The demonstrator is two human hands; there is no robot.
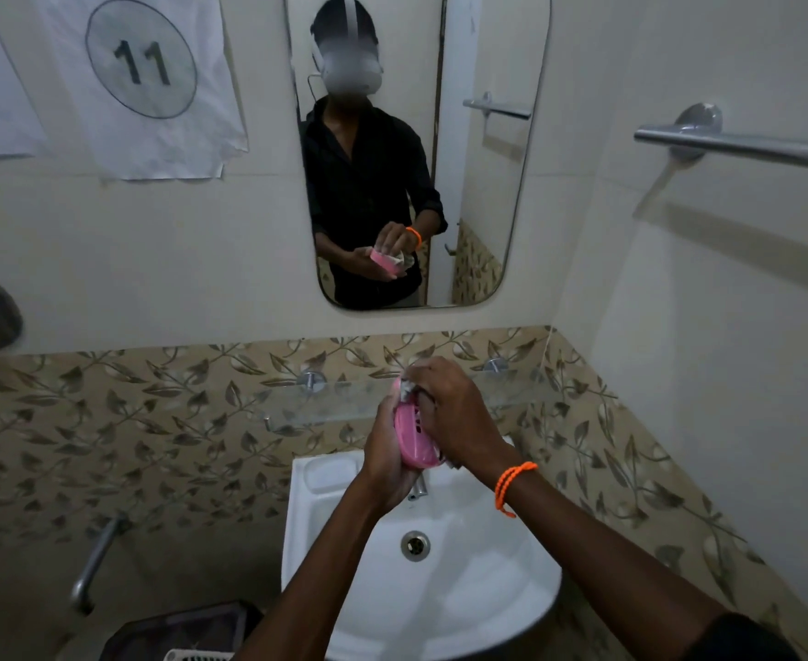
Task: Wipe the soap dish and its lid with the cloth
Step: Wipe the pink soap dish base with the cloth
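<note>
Bathroom corner seen from head height, looking down past two forearms. Biggest item: white washbasin [464, 589] w/ round metal drain, directly below both hands. Above the hands, a tall rounded wall mirror [483, 193] reflects a person in a dark shirt holding the same pink item. Up and to the left of the hands, a sheet of paper [154, 136] taped to the wall, printed w/ a circled "11". Up and to the right, a chrome towel bar [745, 147]. Just behind the hands, a glass shelf [345, 398] on metal pegs runs across leaf-patterned tiles. Left hand [383, 462] curls round the pink soap dish [414, 438], gripping it from the left side, tilted on edge over the basin. Right hand [459, 417] covers the dish from the right, fingers bent & pinching a pale cloth [409, 381] against the dish's upper end; only a small bunch of cloth shows past the fingertips. Orange beaded band [512, 486] circles the right wrist. Can't tell whether the pink piece is the dish base or its lid.
</note>
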